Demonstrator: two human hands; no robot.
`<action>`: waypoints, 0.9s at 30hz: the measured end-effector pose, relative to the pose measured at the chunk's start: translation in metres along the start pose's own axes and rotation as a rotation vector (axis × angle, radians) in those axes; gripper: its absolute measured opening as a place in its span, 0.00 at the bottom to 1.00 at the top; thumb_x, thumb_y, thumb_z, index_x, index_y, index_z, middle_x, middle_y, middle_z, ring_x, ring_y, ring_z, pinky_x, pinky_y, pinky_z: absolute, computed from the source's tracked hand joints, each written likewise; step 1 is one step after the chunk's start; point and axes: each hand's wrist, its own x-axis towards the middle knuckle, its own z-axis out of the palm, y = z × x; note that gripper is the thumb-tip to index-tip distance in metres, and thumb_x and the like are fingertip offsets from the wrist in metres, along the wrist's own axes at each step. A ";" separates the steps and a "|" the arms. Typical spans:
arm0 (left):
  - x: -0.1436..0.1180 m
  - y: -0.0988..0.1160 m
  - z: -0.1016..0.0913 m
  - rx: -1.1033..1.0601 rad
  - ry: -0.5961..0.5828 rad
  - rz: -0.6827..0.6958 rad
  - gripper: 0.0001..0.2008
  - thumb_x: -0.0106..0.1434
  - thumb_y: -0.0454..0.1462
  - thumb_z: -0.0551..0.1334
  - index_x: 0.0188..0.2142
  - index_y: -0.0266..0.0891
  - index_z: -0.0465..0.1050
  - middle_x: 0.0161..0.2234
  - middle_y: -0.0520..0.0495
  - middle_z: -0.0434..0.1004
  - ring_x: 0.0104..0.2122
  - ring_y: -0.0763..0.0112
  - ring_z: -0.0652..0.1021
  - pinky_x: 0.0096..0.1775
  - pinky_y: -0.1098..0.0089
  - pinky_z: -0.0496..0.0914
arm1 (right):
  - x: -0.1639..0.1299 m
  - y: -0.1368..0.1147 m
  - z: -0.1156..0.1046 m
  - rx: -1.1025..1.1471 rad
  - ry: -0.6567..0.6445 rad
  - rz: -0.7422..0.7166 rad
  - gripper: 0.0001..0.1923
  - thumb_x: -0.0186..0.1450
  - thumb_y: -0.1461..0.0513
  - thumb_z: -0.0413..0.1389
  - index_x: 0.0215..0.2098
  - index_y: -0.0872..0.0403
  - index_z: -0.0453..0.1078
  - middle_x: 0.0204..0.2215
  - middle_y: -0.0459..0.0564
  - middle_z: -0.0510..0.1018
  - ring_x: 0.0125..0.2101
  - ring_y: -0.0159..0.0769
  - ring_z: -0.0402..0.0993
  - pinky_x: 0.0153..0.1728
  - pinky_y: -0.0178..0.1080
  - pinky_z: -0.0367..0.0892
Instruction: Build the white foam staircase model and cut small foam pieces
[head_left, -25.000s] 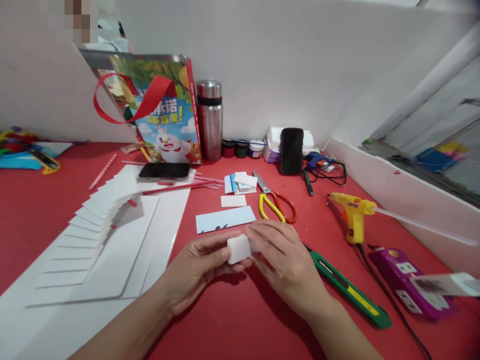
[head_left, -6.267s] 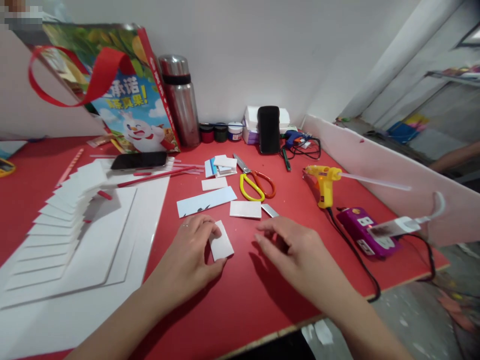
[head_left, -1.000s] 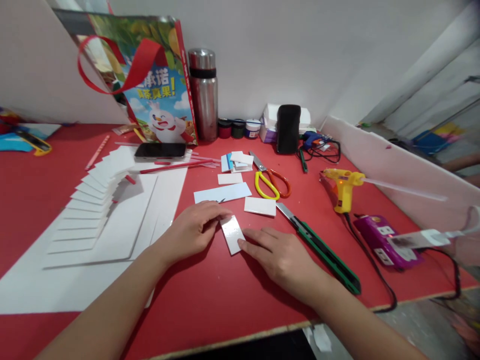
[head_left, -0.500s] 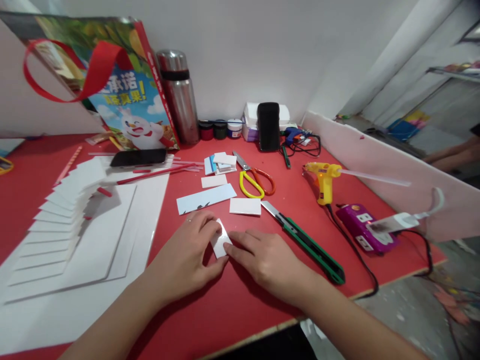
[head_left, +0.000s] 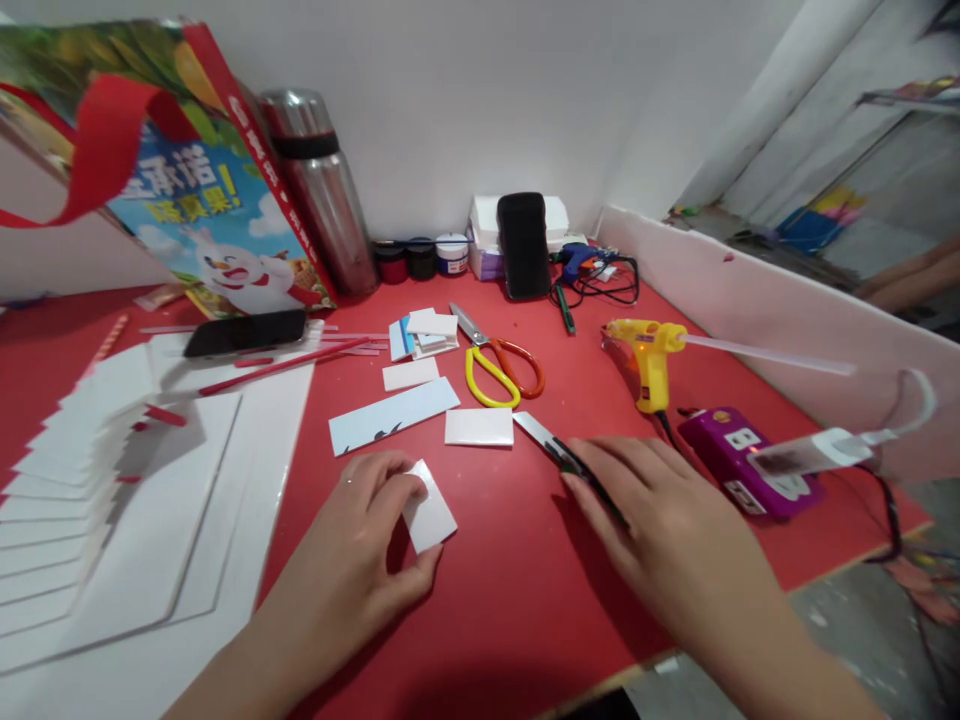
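My left hand pinches a small white board piece flat on the red table, thumb at its near edge and fingers on its far end. Over to the right, my right hand is closed around the green utility knife, which lies on the table. Its blade points away to the left, and the palm hides most of the handle. Beyond the hands lie a white rectangle, a longer pale strip, a smaller white piece and open scissors with yellow and orange handles.
A yellow glue gun and purple power strip stand at the right. Stepped white boards cover the left side. At the back are a phone, a steel flask, paint jars and a gift bag.
My right hand has left the white piece and moved right onto the utility knife. The left hand still holds the piece. The view has shifted slightly.
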 end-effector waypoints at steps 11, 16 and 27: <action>0.000 0.005 0.013 0.020 0.090 -0.054 0.17 0.62 0.36 0.63 0.49 0.40 0.64 0.52 0.37 0.66 0.52 0.51 0.70 0.51 0.51 0.71 | 0.000 0.016 0.004 0.000 -0.387 0.339 0.10 0.67 0.55 0.51 0.35 0.54 0.66 0.30 0.54 0.75 0.29 0.48 0.77 0.29 0.44 0.66; 0.001 0.005 0.011 0.006 0.088 -0.019 0.15 0.62 0.36 0.64 0.47 0.39 0.66 0.50 0.38 0.68 0.50 0.50 0.71 0.49 0.50 0.72 | 0.002 0.003 -0.015 0.401 -0.506 0.559 0.13 0.65 0.51 0.52 0.39 0.52 0.62 0.21 0.45 0.73 0.21 0.40 0.74 0.22 0.37 0.61; 0.001 0.006 0.012 -0.026 0.072 -0.045 0.09 0.62 0.36 0.64 0.41 0.38 0.68 0.49 0.37 0.67 0.49 0.51 0.71 0.48 0.52 0.72 | 0.055 -0.057 -0.025 0.582 -0.748 0.177 0.30 0.71 0.64 0.46 0.70 0.55 0.53 0.48 0.62 0.80 0.49 0.49 0.78 0.45 0.44 0.68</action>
